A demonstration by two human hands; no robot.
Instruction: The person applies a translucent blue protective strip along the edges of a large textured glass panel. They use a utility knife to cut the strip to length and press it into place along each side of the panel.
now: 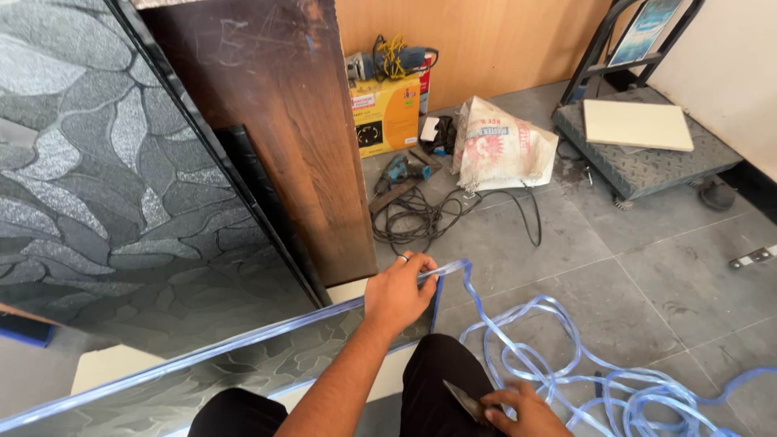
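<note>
A blade [463,400] is gripped in the right hand [518,409] at six o'clock; clear tubing [453,269] is pinched by left hand [398,293] fingers onto the panel [121,243] edge, seating it.

Panel [105,186]: glossy grey sheet, leaf pattern, partly glittery texture.
Edge strip [243,344]: clear bluish plastic, smooth, shiny; loose coils on floor.
Board [283,121]: dark brown wood, matt, scratched.
Blade [463,400]: grey metal, dull.
Floor [647,267]: grey tile, matt, dusty.
Sack [502,150]: white woven plastic, crumpled.
Box [387,113]: yellow cardboard.
Cable [437,214]: black rubber, matt.
Platform [639,162]: grey metal, patterned tread.
</note>
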